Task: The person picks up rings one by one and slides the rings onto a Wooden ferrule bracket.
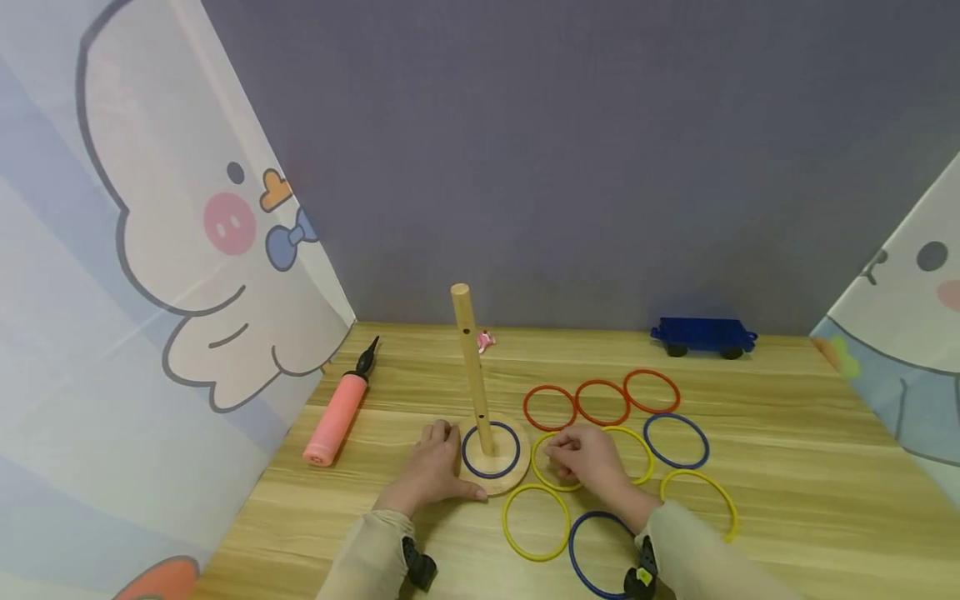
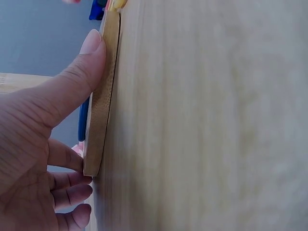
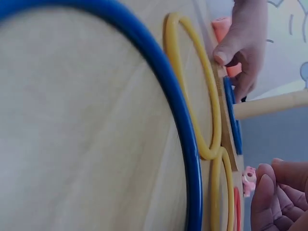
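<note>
A round wooden base [image 1: 517, 481] carries an upright wooden peg [image 1: 474, 367]. One blue ring [image 1: 491, 477] lies on the base around the peg's foot. My left hand [image 1: 431, 471] grips the base's left edge, its thumb at the front rim and its fingers round the far side; the left wrist view shows the thumb [image 2: 91, 60] against that rim. Over a yellow ring [image 1: 533, 460] right of the base, my right hand [image 1: 588, 458] is held with curled fingers. In the right wrist view its thumb and forefinger tips meet with nothing visible between them.
Three red rings [image 1: 526, 407] lie behind the right hand. Other yellow rings [image 1: 504, 521] and blue rings [image 1: 707, 450] lie around it. A pink hand pump [image 1: 337, 418] lies at left. A dark blue toy wagon [image 1: 703, 334] and a small pink toy [image 1: 485, 340] sit near the back wall.
</note>
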`<state>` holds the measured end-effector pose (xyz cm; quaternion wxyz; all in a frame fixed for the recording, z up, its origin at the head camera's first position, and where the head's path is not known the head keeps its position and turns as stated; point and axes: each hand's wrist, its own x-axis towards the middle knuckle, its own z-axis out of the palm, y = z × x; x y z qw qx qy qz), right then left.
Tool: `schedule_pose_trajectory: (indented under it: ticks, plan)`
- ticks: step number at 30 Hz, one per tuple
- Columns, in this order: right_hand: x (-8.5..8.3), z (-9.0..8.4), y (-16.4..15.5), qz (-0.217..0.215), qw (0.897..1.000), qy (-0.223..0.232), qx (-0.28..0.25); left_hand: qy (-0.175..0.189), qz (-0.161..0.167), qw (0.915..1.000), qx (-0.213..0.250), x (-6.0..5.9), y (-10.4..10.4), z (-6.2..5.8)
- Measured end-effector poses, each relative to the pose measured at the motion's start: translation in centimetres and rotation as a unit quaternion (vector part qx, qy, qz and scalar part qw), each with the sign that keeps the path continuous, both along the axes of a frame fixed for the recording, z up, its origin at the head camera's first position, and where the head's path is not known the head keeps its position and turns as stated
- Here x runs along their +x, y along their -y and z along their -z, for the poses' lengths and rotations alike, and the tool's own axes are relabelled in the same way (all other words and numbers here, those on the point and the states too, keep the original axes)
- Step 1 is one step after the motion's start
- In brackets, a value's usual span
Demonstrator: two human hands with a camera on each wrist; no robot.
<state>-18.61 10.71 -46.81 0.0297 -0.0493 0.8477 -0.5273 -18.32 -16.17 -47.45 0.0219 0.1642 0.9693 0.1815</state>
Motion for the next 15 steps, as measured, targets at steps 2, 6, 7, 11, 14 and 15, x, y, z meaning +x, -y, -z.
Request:
schedule_pose_trajectory:
  ticks: [2, 6, 7, 11, 14, 15]
  plan:
    - [0.5, -0.2, -0.9, -0.007, 1.000, 0.005, -0.008, 0.001, -0.002, 1.0000, -0.002, 0.0, 0.0, 0.0]
    - [1.6, -0.5, -2.9, -0.027, 0.999, 0.024, -0.026, 0.001, -0.001, 1.0000, -0.001, 0.0, 0.1, 0.1]
    - [1.9, -0.4, -3.4, -0.031, 0.999, 0.030, -0.030, 0.002, -0.001, 1.0000, -0.001, -0.1, 0.1, 0.1]
    - [2.9, -0.3, -5.2, -0.040, 0.998, 0.047, -0.029, 0.005, 0.000, 1.0000, 0.004, -0.1, 0.1, 0.1]
    - [3.7, 0.0, -6.5, -0.049, 0.998, 0.046, -0.014, 0.007, 0.000, 1.0000, 0.005, -0.1, 0.2, 0.2]
    - [3.9, 0.1, -6.8, -0.051, 0.998, 0.046, -0.007, 0.008, 0.000, 0.9999, 0.006, -0.1, 0.2, 0.2]
